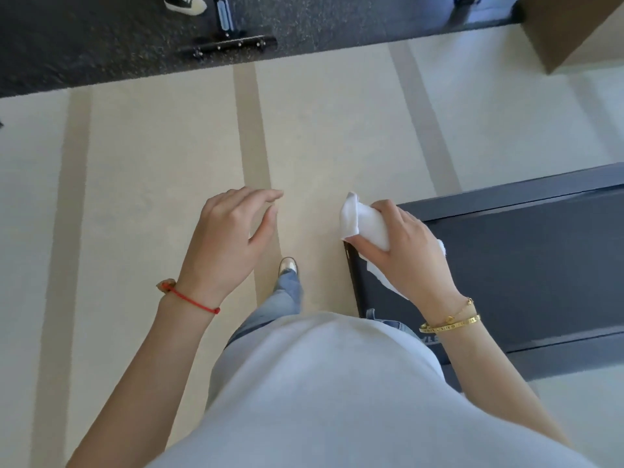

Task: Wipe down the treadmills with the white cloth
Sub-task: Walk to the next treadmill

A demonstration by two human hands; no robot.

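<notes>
My right hand (401, 244) grips a folded white cloth (361, 219), held in the air over the rear corner of a dark treadmill deck (526, 265) at the right. Part of the cloth sticks out past my fingers to the left, and a small bit shows behind my hand. My left hand (229, 238) hovers over the pale floor with relaxed fingers and holds nothing. A red string bracelet is on my left wrist and gold bracelets on my right.
The pale striped floor (152, 197) spreads ahead and left. A dark rubber mat (101, 38) lies at the top with the black base of an exercise machine (233, 45) and another person's sneaker (184, 3). A brown box corner (574, 32) is top right.
</notes>
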